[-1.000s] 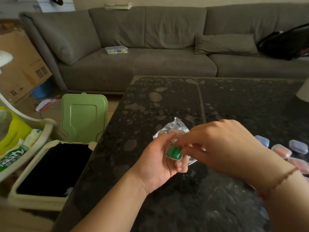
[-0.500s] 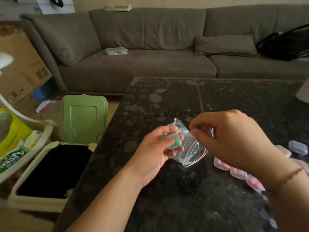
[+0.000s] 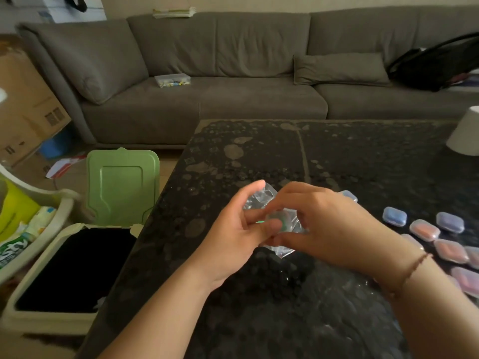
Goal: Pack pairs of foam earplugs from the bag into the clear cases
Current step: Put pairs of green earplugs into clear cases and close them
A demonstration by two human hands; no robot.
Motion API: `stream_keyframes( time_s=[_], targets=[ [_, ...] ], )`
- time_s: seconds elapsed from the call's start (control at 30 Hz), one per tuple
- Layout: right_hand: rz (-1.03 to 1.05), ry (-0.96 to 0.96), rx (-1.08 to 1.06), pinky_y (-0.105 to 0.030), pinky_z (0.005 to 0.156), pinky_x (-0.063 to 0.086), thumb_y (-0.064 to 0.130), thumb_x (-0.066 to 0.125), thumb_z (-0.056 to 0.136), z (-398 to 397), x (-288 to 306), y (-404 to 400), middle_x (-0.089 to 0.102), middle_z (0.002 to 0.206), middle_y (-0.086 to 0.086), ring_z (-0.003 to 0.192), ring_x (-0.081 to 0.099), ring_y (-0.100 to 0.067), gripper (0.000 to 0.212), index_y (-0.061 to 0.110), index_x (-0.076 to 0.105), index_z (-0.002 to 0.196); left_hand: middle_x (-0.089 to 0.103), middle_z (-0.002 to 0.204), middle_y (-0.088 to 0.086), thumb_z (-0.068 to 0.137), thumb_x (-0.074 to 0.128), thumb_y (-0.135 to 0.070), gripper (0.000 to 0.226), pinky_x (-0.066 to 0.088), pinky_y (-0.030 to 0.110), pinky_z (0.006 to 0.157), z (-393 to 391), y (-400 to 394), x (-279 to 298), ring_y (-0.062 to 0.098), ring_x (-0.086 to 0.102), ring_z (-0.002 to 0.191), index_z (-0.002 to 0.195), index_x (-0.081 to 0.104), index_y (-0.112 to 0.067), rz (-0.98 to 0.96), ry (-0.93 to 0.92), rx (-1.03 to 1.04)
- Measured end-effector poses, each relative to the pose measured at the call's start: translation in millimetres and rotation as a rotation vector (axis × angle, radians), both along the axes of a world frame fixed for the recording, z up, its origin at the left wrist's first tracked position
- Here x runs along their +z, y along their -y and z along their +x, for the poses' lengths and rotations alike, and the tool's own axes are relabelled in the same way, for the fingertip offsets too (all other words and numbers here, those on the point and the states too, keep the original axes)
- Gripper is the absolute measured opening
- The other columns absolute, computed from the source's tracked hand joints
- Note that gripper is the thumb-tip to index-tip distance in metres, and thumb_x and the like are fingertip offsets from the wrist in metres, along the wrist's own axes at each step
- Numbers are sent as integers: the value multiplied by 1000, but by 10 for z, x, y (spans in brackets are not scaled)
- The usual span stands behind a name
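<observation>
Head camera: over a dark speckled worktop [image 3: 259, 156], a person's left hand [image 3: 233, 237] and right hand [image 3: 329, 229] meet around a crumpled clear bag [image 3: 261, 196], held above the surface. The left hand's fingers [image 3: 261, 225] curl in to pinch something green and rounded, apparently a clear case [image 3: 278, 221] with green earplugs inside; blur and the plastic film make it hard to tell whether that case sits inside the bag or against it. The right hand's fingers [image 3: 293, 190] close on the bag from the other side, pinching its film. To the right, a cluster of filled cases [image 3: 425, 230], blue, orange, purple and pink, lies on the worktop just beside the right wrist, suggesting the packing is well along.

The risks, judged from this grip: the case is small and smooth, and a pinch through slippery film could let it squirt free. The hands work near the worktop's left edge, and an open bin [image 3: 70, 270] with its green lid [image 3: 121, 185] raised stands just beside and below it, so anything dropped leftward may land in the rubbish or on the floor. If the case is unlatched, a squeeze could pop it and scatter the light foam plugs. A sweep of the right forearm could also knock the finished cases
</observation>
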State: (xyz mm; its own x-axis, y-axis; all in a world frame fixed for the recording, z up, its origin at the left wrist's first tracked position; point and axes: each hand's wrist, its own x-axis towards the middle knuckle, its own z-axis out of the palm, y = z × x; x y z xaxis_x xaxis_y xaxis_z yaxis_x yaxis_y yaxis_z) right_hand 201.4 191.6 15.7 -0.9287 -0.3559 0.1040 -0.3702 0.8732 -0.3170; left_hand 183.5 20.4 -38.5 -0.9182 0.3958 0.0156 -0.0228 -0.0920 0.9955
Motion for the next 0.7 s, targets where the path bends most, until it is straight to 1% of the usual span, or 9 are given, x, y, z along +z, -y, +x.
stream_keyframes(
  time_s=[0.1,0.13,0.2,0.23,0.3,0.37,0.43,0.6,0.7],
  targets=[
    [-41,-22,-162,-32,73,52,49,72,73,-78,-4,-190,61,102,23,70,51,5,36,48,57,106,74,107,2,83,73,-29,49,58,30,77,17,-56,-23,18,73,88,129,55,-26,-86,-75,43],
    [-59,-28,-239,-35,75,53,46,73,72,-113,-7,-299,62,100,21,71,53,3,36,47,55,104,72,101,-3,85,74,-30,39,56,26,73,26,-70,-55,15,71,81,121,59,-27,-192,-172,100],
    [-46,-1,-419,-42,77,55,44,74,73,-172,-30,-528,62,99,16,78,60,-11,34,42,53,99,61,86,-13,83,75,-40,24,49,18,66,51,-85,-129,7,61,74,101,63,-31,-479,-456,223],
    [-15,18,-503,-44,77,55,44,74,74,-194,-64,-629,62,97,12,81,61,-16,31,38,54,97,55,81,-16,79,73,-48,24,45,15,64,75,-100,-160,5,56,73,93,61,-33,-617,-589,253],
    [36,78,-613,-43,75,56,45,74,75,-223,-160,-760,63,91,5,79,62,-19,26,33,56,89,47,75,-21,75,66,-62,30,38,11,61,122,-133,-209,1,52,73,83,53,-37,-806,-706,248],
    [20,166,-649,-39,72,56,47,76,75,-240,-265,-829,64,85,3,74,61,-17,26,30,58,83,42,68,-23,76,61,-67,34,33,10,57,134,-162,-271,-2,48,66,78,48,-36,-874,-733,254],
    [-26,202,-671,-36,69,54,47,77,74,-251,-324,-888,63,81,3,73,60,-16,28,28,58,81,38,61,-22,80,61,-63,32,28,9,54,124,-179,-325,-2,46,58,74,47,-34,-915,-759,286],
    [-60,142,-770,-39,72,54,46,77,76,-255,-336,-1025,62,85,0,79,59,-21,29,25,59,85,31,51,-21,86,65,-41,30,19,7,50,87,-143,-363,0,38,44,67,43,-33,-937,-812,362],
    [-49,222,-778,-42,76,56,52,74,76,-259,-370,-1036,64,84,-1,81,60,-21,30,26,60,84,30,52,-20,86,57,-40,27,16,7,49,99,-124,-333,6,34,42,65,41,-31,-914,-863,399]
  ],
)
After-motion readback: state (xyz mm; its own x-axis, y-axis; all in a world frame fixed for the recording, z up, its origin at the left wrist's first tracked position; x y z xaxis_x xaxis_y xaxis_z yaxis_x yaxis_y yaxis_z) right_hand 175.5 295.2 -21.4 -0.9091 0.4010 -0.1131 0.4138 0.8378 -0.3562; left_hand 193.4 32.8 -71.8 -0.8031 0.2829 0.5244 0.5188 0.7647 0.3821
